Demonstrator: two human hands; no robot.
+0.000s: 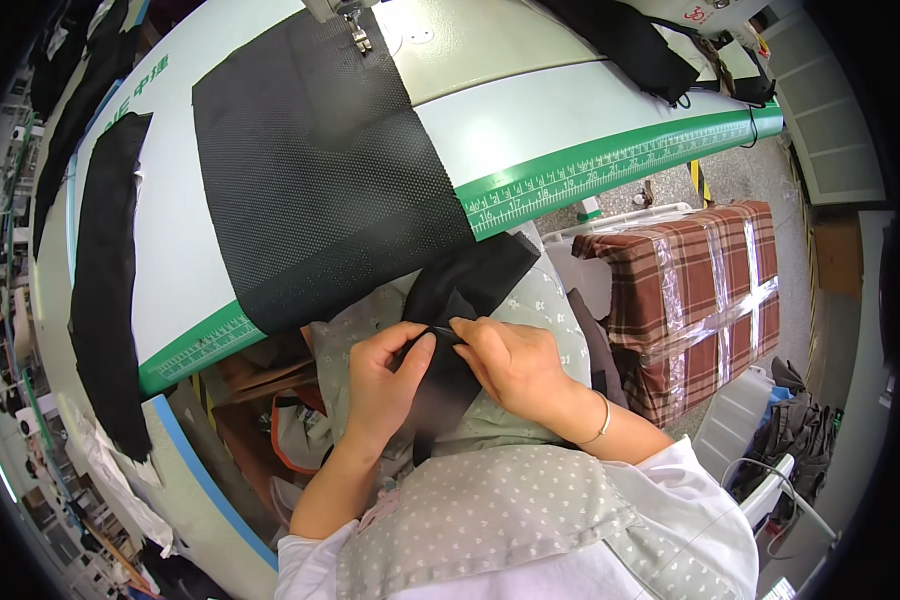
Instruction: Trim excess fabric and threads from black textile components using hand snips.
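Over the lap, below the green edge of the sewing table, a narrow black piece of woven cloth (482,272) hangs between two bare hands. The left hand (385,375) pinches it between thumb and forefinger; the right hand (518,368) pinches it just beside, so the two grips nearly meet where the cloth is folded up into a small peak. The cloth looks light, soft and limp, with little to break; it likely creases easily and may slide a little, so a fingertip pinch close to the fold or at an edge should control it better than a hold on the loose end. Its far end slants up toward the table; whether it is joined to the perforated black panel (330,170) there cannot be told. That panel lies flat, spilling over the ruled green edge (610,182) of the white table, its upper part by the metal presser foot (359,36). Leftward lies a long black strip (108,280). To the right, beyond the patterned grey-green apron (490,505), stands a taped brown plaid bundle (695,300).
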